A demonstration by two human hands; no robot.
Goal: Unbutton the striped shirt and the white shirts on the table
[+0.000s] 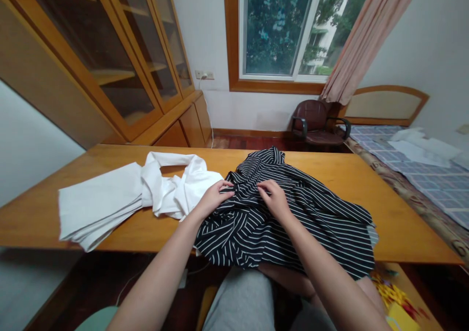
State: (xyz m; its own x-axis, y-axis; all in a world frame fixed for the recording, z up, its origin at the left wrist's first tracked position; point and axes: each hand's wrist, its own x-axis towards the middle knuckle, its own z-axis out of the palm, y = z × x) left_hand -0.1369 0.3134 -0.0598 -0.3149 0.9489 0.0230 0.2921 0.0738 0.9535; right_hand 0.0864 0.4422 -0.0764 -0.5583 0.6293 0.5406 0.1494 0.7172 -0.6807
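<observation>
Grey trouser knees (pixel 244 297) are sitting below the counter's (pixel 395 189) near edge, where the black striped garment (pixel 311 223) is spilling over. The left hand (pixel 214 196) and right hand (pixel 274 199) are each pinching a fold near its middle. A white cloth (pixel 120 199) is lying just beside it on the left, and bare counter is stretching away on the right.

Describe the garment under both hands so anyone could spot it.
Find the long wooden table. The garment lies mid-table, spilling over the near edge. It is black with thin white stripes; the white cloth beside it is plain.
</observation>
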